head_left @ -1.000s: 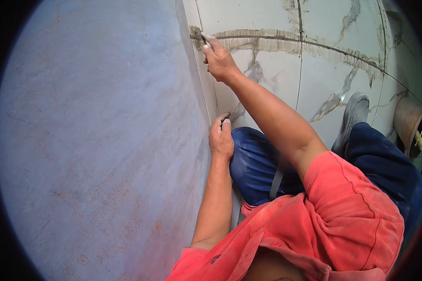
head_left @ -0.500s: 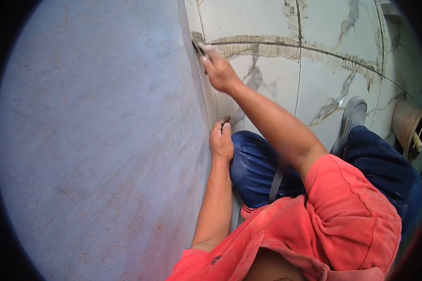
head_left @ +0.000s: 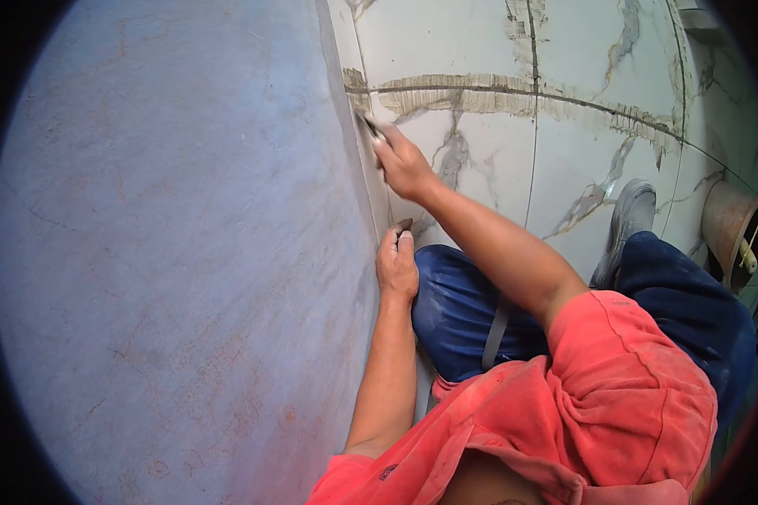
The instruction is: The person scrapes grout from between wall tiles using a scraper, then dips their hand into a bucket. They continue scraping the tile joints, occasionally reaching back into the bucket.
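Note:
My right hand is closed on a small dark scraper-like tool, whose tip points at the tile strip along the blue wall. Grey-brown grout-like paste is smeared along both sides of the dark joint between the white marbled tiles. Lower down, my left hand is beside the base of the wall, near my knee. Its fingers are curled, with dusty tips, and I cannot make out whether anything is between them.
A blue wall fills the left side. At the right, a worn bucket lies tilted with a pale handle inside. My grey shoe rests on the tiles, and my bent knee is close to my left hand.
My right hand has moved down along the wall's edge with the tool, away from the smeared joint. The whole view has shifted slightly. My left hand has stayed near the knee.

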The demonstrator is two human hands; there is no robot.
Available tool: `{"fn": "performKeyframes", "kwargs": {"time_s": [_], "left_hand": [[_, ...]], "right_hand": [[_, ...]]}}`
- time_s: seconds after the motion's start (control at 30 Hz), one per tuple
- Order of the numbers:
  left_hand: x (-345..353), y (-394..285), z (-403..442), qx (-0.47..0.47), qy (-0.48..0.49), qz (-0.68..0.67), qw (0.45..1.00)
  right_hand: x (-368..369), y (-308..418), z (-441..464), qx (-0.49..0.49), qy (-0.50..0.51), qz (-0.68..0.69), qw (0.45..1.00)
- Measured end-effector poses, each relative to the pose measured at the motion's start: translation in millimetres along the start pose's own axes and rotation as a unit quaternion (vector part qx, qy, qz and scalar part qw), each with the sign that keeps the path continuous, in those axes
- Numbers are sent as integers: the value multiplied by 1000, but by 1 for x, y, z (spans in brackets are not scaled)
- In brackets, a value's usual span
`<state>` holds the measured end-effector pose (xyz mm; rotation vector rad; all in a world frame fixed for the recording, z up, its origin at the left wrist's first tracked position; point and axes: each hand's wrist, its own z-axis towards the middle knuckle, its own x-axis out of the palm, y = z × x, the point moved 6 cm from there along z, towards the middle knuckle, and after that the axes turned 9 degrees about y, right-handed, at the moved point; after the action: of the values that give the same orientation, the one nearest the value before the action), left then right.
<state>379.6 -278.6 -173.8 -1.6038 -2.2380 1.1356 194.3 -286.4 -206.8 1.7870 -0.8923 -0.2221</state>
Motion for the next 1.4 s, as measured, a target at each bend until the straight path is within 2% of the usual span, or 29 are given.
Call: {"fn": "performKeyframes", "kwargs": {"time_s": [0.13, 0.27, 0.33, 0.4, 0.53, 0.63, 0.67, 0.77, 0.8, 0.87, 1.1, 1.4], "left_hand": [[-2, -4, -5, -1, -4, 20, 1000], [-1, -3, -3, -5, 1, 12, 1000], [-1, -1, -1, -4, 4, 14, 1000], [0, -1, 0, -2, 2, -10, 1000], [-1, 3, -2, -3, 0, -9, 1000], [1, 5, 1, 8, 20, -10, 1000], [1, 5, 1, 11, 19, -3, 1000], [0, 0, 1, 11, 14, 14, 1000], [0, -2, -1, 2, 14, 25, 1000], [-1, -8, -1, 1, 8, 26, 1000], [-2, -17, -5, 17, -10, 64, 998], [-1, -20, -5, 18, -7, 64, 998]], "right_hand": [[-10, -25, -35, 44, -1, 13, 999], [-45, -15, -22, 27, -28, 46, 998], [-62, -12, -17, 44, -24, 132, 990], [-75, -9, -14, 36, -12, 149, 988], [-85, -13, -17, 64, 2, 83, 994], [-77, -15, -6, 88, 20, -54, 994], [-71, -16, -1, 87, 20, -55, 994], [-57, 5, 13, 2, -47, -321, 946], [-53, 14, 12, 0, -43, -322, 946], [-52, 37, 12, 38, -68, -441, 894], [-25, 25, 41, 109, -45, -458, 881], [-6, 12, 46, 138, -63, -446, 882]]}}
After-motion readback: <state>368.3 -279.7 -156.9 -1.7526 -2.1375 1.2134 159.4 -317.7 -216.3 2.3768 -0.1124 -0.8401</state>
